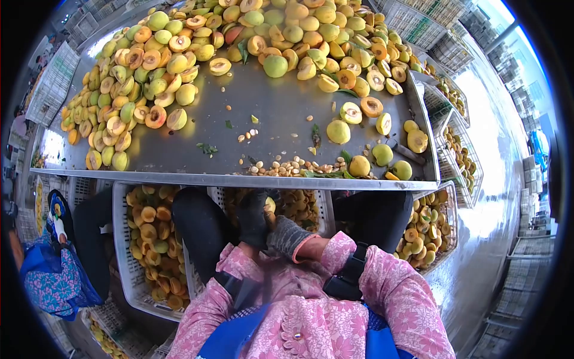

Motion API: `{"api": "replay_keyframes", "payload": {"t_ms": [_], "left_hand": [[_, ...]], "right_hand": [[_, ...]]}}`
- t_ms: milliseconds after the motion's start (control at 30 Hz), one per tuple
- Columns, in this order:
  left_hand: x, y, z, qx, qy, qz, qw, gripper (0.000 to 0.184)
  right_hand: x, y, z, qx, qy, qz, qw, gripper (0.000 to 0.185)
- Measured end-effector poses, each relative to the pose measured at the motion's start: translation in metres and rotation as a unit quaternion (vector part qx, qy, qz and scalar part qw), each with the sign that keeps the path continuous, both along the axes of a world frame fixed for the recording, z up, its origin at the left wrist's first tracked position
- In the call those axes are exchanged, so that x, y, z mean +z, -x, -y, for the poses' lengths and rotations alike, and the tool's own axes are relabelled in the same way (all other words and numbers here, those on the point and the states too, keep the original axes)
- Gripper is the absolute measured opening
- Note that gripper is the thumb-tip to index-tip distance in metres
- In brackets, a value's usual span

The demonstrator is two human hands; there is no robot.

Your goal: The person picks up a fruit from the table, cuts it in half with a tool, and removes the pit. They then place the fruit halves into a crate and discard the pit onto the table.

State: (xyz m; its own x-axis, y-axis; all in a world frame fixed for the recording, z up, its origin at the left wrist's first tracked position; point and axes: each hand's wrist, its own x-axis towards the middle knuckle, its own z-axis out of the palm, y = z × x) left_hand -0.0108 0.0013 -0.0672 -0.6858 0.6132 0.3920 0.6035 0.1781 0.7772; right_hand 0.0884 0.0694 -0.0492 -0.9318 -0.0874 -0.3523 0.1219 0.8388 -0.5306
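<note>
My left hand (252,220), in a dark glove, is closed around a cut fruit half (270,205) with yellow flesh. Right beside it is my right hand (288,235) in a grey knitted glove, its fingers closed near the lower end of the fruit; what they grip is too small to make out. Both hands are low between my knees, in front of the metal table's edge (233,179). Beneath them sits a white crate (326,213) holding fruit halves. Loose pits (293,167) lie along the table's front edge.
Whole and halved fruit (275,66) are heaped across the table's back and left. A dark-handled tool (409,153) lies at its right. White crates of fruit stand at my left (121,239) and right (452,233). A person (60,275) sits at the far left.
</note>
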Motion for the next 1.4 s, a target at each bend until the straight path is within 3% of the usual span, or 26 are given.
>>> {"api": "replay_keyframes", "payload": {"t_ms": [67,167,267,400,467,567,667,767,867,967,1067,1133,1200,1267,1367,1400], "left_hand": [[0.009,0.003,-0.002,-0.016,-0.007,-0.062,0.998,0.021],[0.006,0.000,-0.003,-0.025,-0.013,0.215,0.976,0.020],[0.019,0.001,-0.002,-0.008,0.034,-0.008,0.999,0.023],[0.000,0.004,-0.002,-0.014,0.041,0.065,0.997,0.024],[-0.001,0.008,-0.002,-0.039,0.064,0.079,0.994,0.023],[-0.020,0.002,-0.004,-0.021,0.017,0.177,0.984,0.019],[0.006,0.002,-0.005,-0.021,-0.006,0.353,0.936,0.019],[0.005,0.001,-0.002,-0.042,-0.024,0.423,0.905,0.020],[-0.009,0.003,-0.002,-0.083,-0.050,0.448,0.889,0.019],[-0.010,0.000,-0.006,-0.122,-0.023,0.330,0.936,0.018],[-0.021,0.000,-0.004,-0.105,0.032,0.223,0.969,0.018],[-0.006,0.005,-0.005,-0.122,0.058,0.185,0.974,0.019],[0.000,0.007,-0.008,-0.147,0.073,0.201,0.966,0.020],[0.000,0.006,-0.011,-0.181,0.075,0.270,0.943,0.021],[0.008,0.010,-0.010,-0.233,0.060,0.127,0.962,0.022],[0.016,0.010,-0.008,-0.225,0.026,0.186,0.956,0.024]], "right_hand": [[0.003,-0.003,0.000,-0.054,0.040,-0.024,0.997,0.025],[-0.007,-0.006,0.005,-0.255,0.124,0.018,0.959,0.022],[0.010,0.002,-0.002,-0.200,0.129,0.031,0.971,0.028],[-0.026,0.001,-0.001,0.023,0.014,-0.051,0.998,0.020],[0.005,0.008,-0.008,0.159,-0.045,-0.075,0.983,0.019],[-0.052,-0.006,-0.006,0.075,-0.024,-0.176,0.981,0.023],[-0.015,0.002,-0.014,0.174,-0.013,-0.033,0.984,0.024],[0.001,0.000,-0.016,0.153,0.028,-0.032,0.987,0.025],[-0.011,-0.011,-0.014,-0.087,0.192,0.056,0.976,0.017],[0.010,-0.009,-0.023,-0.070,0.183,-0.025,0.980,0.026],[0.010,-0.003,-0.018,0.159,-0.059,-0.070,0.983,0.027],[-0.012,-0.007,-0.014,0.034,0.102,-0.052,0.993,0.029],[-0.029,-0.013,-0.013,0.015,0.140,-0.049,0.989,0.031],[-0.033,-0.024,-0.019,0.081,0.087,-0.050,0.992,0.032],[0.021,-0.018,-0.035,0.082,0.131,-0.012,0.988,0.026],[0.041,-0.015,-0.038,0.055,0.166,0.008,0.985,0.024]]}}
